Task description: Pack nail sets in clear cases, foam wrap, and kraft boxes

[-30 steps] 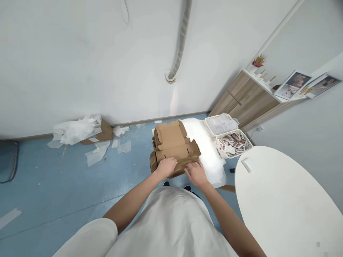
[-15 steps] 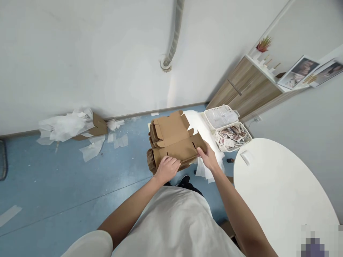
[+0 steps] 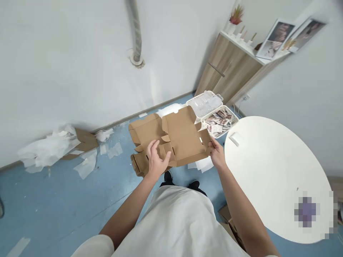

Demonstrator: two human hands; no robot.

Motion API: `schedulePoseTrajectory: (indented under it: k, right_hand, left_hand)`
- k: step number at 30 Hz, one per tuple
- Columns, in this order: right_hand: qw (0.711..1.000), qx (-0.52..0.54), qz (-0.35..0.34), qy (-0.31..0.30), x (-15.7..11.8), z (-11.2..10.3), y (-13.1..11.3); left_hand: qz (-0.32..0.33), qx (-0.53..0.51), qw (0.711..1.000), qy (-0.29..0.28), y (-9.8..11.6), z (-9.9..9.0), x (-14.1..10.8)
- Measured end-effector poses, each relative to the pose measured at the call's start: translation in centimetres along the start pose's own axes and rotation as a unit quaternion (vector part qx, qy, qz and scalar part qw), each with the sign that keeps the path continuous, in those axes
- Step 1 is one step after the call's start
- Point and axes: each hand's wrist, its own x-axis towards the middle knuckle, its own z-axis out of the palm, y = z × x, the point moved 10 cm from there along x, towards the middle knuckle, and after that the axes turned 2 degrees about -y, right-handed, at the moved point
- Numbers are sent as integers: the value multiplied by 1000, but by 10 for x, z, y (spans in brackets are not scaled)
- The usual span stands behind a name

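Note:
An unfolded cardboard box [image 3: 183,137], brown with cut flaps and slots, is held out flat in front of me. My right hand [image 3: 216,152] pinches its right end, thumb on top. My left hand [image 3: 157,159] hovers at its left end, fingers spread and curved, with no grip on it that I can see. Under and left of this sheet lies a stack of similar flat cardboard boxes [image 3: 147,132]. What the stack rests on is mostly hidden.
Two white baskets stand beyond the sheet: one basket with clear plastic [image 3: 206,103], one with printed cards [image 3: 220,120]. A round white table [image 3: 278,175] is at my right, a wooden cabinet [image 3: 230,64] behind. White wrapping scraps [image 3: 50,146] litter the blue floor at left.
My right hand has lifted one flat box off the stack and shifted it right. The left hand has let its edge go and opened. My view has turned to the right.

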Motion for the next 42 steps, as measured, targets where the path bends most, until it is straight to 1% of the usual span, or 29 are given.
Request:
schedulePoseTrajectory:
  k: [1,2,3,5,6,7,9,10,12,15,18,21,24,26,28,30,33,36,39,42]
  right_hand:
    - [999,21,3,30,-5,-18,5]
    - [997,42,3,63,-11,-36,11]
    - [993,63,1,96,-18,-55,16]
    - [984,93,-7,149,-35,-91,26]
    - [980,105,-7,170,-44,-107,33]
    - [975,117,-4,190,-54,-124,40]
    - [963,143,12,227,-75,-155,59]
    - [956,159,22,247,-86,-170,69]
    - [940,191,41,280,-110,-197,90]
    - [915,225,70,326,-146,-235,123]
    - [885,246,109,379,-184,-269,157]
    - [873,249,133,399,-215,-296,183]
    - [872,234,139,407,-237,-319,203]
    - [865,238,144,418,-249,-330,219]
    - [854,252,149,430,-259,-338,235]
    - [843,256,161,444,-269,-343,249]
    - [839,221,187,461,-281,-346,262]
    - [838,181,210,470,-287,-347,268]
    - [838,156,223,473,-287,-347,272]
    - [833,131,248,476,-285,-346,277]
  left_hand:
    - [-23,-11,1000,-7,-1,8,2]
    - [-42,-27,998,-25,-2,20,2]
    - [-59,-48,996,-55,-1,36,1]
    - [-95,-106,981,-133,4,75,-6]
    - [-113,-139,968,-176,9,97,-12]
    - [-130,-169,953,-216,16,118,-19]
    - [-146,-211,922,-289,37,158,-32]
    - [-143,-224,910,-318,51,175,-38]
    - [-122,-235,896,-356,80,203,-47]
    - [-86,-225,892,-384,118,236,-57]
    - [-59,-187,890,-411,143,271,-71]
    - [-39,-164,885,-435,162,307,-88]
    - [-34,-165,867,-469,179,343,-107]
    - [-33,-164,856,-488,190,363,-119]
    - [-40,-160,849,-502,196,381,-128]
    - [-53,-149,843,-514,198,396,-135]
    - [-59,-115,839,-529,193,415,-140]
    - [-38,-91,830,-549,189,431,-141]
    - [-9,-74,819,-569,187,446,-139]
    - [-2,-69,808,-585,186,458,-136]
